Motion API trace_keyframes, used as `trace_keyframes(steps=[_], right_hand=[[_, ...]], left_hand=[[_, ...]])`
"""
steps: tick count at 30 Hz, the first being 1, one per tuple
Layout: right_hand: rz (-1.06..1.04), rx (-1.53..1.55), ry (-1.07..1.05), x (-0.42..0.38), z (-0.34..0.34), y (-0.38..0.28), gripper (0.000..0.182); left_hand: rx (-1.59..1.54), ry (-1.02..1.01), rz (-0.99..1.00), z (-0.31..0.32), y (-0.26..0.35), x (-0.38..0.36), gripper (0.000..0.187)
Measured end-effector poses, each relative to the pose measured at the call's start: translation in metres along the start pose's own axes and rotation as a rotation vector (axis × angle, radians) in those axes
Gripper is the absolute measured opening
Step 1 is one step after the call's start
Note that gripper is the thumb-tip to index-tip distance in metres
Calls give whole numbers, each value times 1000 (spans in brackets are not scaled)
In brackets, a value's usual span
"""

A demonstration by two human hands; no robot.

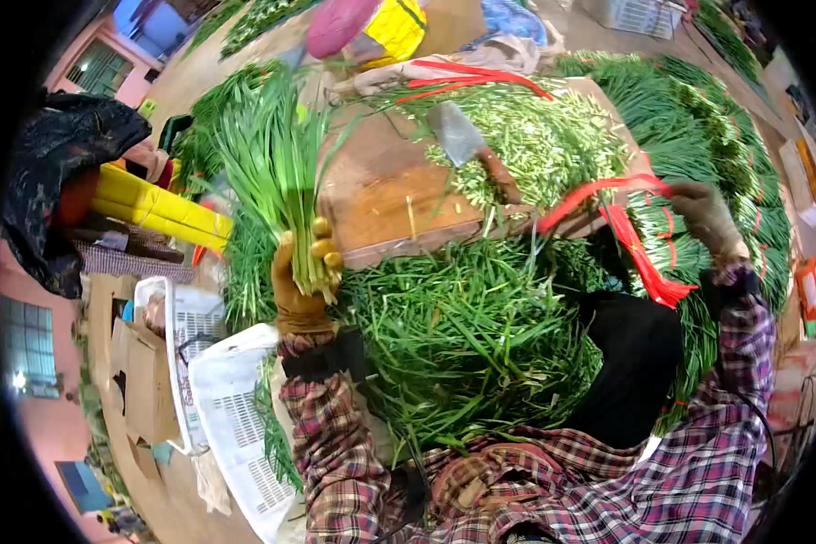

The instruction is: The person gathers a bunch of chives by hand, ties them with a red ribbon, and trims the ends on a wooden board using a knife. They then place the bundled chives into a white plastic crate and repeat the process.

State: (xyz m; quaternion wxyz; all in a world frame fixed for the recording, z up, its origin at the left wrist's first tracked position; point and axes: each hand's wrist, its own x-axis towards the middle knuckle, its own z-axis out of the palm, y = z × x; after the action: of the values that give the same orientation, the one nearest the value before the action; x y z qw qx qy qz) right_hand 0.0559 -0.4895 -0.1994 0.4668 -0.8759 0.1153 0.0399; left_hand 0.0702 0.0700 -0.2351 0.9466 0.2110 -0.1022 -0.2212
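My left hand [306,276], in a brown glove, is wrapped round the pale stems of an upright bunch of garlic chives [276,154], whose long leaves fan upward. Out to the right, my gloved right hand [709,218] has its fingers closed on one end of a red strip [598,189], which stretches left to the board's edge. Between the hands stands a wooden board [399,204]. A cleaver [460,136] lies on it, its wooden handle toward me, beside a heap of cut pale stem ends [562,131].
Loose green leaves [462,335] are heaped before me. More red strips [644,258] hang near my right knee; others [471,77] lie behind the board. Tied bundles [725,136] are stacked at right. White crates [236,399] and a cardboard box [145,381] stand at left.
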Motion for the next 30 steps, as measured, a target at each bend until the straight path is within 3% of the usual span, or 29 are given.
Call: trace_keyframes(steps=[1, 2, 3, 5, 7, 9, 10, 11, 13, 14, 15, 20, 21, 26, 29, 30], right_hand=[[82, -69, -112, 18, 37, -24, 22], [-221, -317, -248, 57, 74, -9, 21], [-574, -450, -369, 64, 105, -39, 22], [-108, -662, -447, 88, 182, -87, 24], [-435, -1024, -462, 130, 248, -85, 23], [-541, -1010, -451, 158, 291, -87, 23], [-251, -872, -634, 178, 312, -89, 23], [-878, -1476, -668, 205, 333, -71, 21], [-546, -1396, -686, 218, 357, -83, 21], [-102, -1042, -667, 193, 346, -114, 20], [-111, -1043, -675, 198, 354, -112, 20], [-949, -1363, -895, 225, 354, -82, 21], [-946, -1081, -802, 220, 343, -81, 19], [-896, -1315, -906, 209, 340, -102, 24], [-855, -1266, -874, 206, 339, -105, 23], [-822, -1119, -813, 208, 336, -100, 20]], left_hand=[[40, -45, 17, 4, 10, 5, 54], [15, -115, -29, 1, 22, 10, 55], [-3, -92, -28, 13, 31, 18, 56], [175, -106, 17, 16, 47, 29, 55], [198, -63, -57, 2, 57, 37, 54], [362, 31, -129, -9, 58, 43, 49], [434, 194, -140, -18, 53, 43, 47], [503, 360, -151, -27, 47, 42, 46], [720, 564, -133, -38, 21, 48, 45], [713, 616, -214, -52, 11, 53, 45], [706, 666, -294, -69, 2, 57, 46], [633, 682, -451, -124, -23, 57, 46], [577, 689, -474, -128, -20, 55, 45], [545, 659, -493, -117, -17, 54, 53], [502, 623, -537, -122, -22, 56, 51], [519, 656, -550, -123, -24, 57, 49]])
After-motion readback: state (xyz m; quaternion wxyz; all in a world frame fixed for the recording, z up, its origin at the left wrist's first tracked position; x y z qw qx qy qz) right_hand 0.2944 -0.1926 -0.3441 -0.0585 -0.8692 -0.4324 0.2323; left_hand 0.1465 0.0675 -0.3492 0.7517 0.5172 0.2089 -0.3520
